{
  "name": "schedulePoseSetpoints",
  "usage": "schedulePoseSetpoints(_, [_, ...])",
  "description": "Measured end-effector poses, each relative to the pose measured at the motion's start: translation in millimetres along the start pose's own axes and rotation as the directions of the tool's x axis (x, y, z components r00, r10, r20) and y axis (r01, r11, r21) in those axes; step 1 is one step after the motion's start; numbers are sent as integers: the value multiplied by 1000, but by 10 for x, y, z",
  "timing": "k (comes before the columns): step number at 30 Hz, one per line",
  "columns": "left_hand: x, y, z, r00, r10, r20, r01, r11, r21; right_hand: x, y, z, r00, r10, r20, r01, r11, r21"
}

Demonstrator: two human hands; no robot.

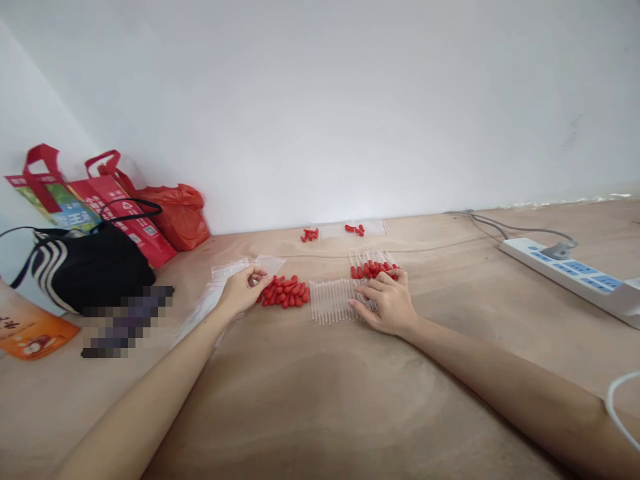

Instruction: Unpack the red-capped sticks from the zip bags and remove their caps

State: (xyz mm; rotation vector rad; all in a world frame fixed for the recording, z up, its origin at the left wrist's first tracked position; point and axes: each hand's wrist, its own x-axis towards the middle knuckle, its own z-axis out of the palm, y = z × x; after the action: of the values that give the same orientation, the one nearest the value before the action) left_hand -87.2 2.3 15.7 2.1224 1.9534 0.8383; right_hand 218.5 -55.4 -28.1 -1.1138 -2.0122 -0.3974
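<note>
My left hand [245,288] is at the left edge of a pile of red rubber bulbs [286,292]. Its fingers are curled with thumb and index close together; whatever may be between them is too small to make out. A row of clear thin pipette tubes [330,301] lies right of the pile. Over the row's right end rests my right hand [387,303], fingers bent and apart, thumb and index touching the tubes. Just beyond that hand lie pipettes with red bulbs fitted [373,268], partly hidden by its fingers.
Clear plastic bags [213,297] lie under and beside my left hand. Near the wall are more red bulbs [310,235] and a clear bag [333,231]. A power strip [575,270] stands right; a black bag [95,267] and red bags [175,213] stand left.
</note>
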Motion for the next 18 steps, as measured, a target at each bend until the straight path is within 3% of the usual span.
schedulePoseSetpoints(5, [16,-60,-26,1000,16,-19,-16,1000,-14,1,9,-49,999,-36,26,36,999,34])
schedulePoseSetpoints(10, [-8,6,-65,985,57,-163,-51,998,45,-54,157,-240,990,-85,112,80,996,50])
schedulePoseSetpoints(13, [-34,181,-58,974,129,-186,-115,990,87,-104,259,-346,968,-131,212,119,990,72])
schedulePoseSetpoints(18, [-11,686,123,947,315,-62,-309,947,84,-144,322,-365,951,-140,276,130,990,52])
